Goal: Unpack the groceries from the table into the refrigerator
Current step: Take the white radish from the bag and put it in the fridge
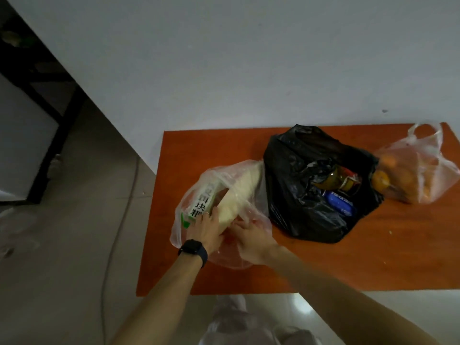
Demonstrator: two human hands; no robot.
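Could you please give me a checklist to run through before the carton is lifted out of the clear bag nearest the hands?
1. Clear bag open toward the hands: ok.
2. Left hand on the carton: ok, fingers touch it; firm grip: cannot tell.
3. Right hand holding the bag's plastic back: ok.
4. Pale vegetable free of the carton: cannot tell.
5. Black bag out of the lifting path: ok, it sits to the side.
6. Refrigerator open and ready: cannot tell, not plainly in view.
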